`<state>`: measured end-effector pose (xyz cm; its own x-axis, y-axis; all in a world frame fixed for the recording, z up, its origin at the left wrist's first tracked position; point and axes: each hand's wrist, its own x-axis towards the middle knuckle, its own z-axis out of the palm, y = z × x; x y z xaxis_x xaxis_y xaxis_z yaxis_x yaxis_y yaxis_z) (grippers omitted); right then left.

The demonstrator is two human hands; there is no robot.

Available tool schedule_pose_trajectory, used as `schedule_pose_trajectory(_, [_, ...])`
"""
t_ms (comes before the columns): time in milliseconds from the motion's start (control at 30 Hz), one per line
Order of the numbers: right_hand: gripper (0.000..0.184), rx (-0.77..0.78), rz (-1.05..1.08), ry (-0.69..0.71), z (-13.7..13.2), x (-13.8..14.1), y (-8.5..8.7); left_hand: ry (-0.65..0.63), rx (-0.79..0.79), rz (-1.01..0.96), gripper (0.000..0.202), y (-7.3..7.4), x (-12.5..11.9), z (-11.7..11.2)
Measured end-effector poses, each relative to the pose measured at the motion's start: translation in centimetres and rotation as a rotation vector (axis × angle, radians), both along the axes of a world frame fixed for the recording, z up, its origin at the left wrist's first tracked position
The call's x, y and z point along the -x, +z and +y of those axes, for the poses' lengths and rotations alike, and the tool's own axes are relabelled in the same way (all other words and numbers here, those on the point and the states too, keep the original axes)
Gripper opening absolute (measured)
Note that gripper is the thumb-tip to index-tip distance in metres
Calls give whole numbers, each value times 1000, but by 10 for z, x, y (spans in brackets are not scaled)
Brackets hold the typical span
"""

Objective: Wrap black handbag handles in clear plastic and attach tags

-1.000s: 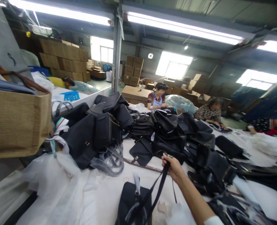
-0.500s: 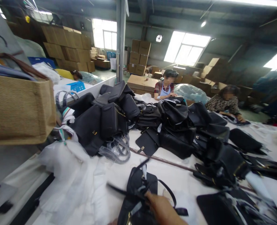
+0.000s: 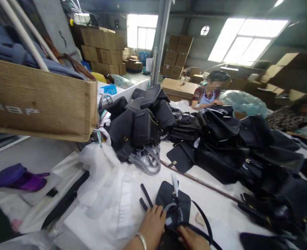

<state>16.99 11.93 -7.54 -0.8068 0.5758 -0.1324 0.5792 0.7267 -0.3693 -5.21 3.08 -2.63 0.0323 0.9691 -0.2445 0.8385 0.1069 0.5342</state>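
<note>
A black bag (image 3: 184, 206) lies on the white counter (image 3: 215, 199) at 6 o'clock, its near part cut off by the lower edge. The left hand (image 3: 153, 220), with a pale bracelet (image 3: 142, 239) at the wrist, rests on it at 8 o'clock, its grip half curled; two black straps (image 3: 146, 195) project beyond the fingers towards 11 o'clock. The right hand (image 3: 192, 239) touches the bag at 5 o'clock, fingers bent and partly hidden, beside a looped strap (image 3: 204, 217). Whether either grip is closed on anything cannot be told. Piled black bags (image 3: 221, 159) extend towards 4 o'clock; translucent wrapping (image 3: 98, 180) lies at 8 o'clock.
</note>
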Motion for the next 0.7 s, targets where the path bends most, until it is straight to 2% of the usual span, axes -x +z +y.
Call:
schedule_pose_trajectory(67, [26,154,-73,51,1,1,22,-6,4,20,43,-9,0,1])
schedule_pose_trajectory(133, [28,248,-109,41,4,-1,35,-6,-3,25,42,-19,1,-2])
schedule_pose_trajectory(200, [28,294,-118,22,8,-7,36,13,3,24,43,-26,2,-6])
schedule_pose_trajectory(300, [26,284,-146,-10,15,-20,24,47,16,24,44,-29,3,-8])
schedule_pose_trajectory(400, [23,212,-207,-69,22,-29,19,51,22,37,32,-25,2,-4])
schedule_pose_trajectory(467, [22,184,-260,-95,22,-28,25,47,36,68,23,-20,-1,1])
schedule_pose_trajectory(533, [24,131,-279,-104,16,-21,33,35,63,109,25,-12,-5,6])
schedule_pose_trajectory(633, [53,12,-173,-90,-5,-1,29,-5,107,109,28,0,-7,8])
schedule_pose_trajectory(700, [65,-17,-99,-63,-22,11,11,4,119,81,26,4,-4,4])
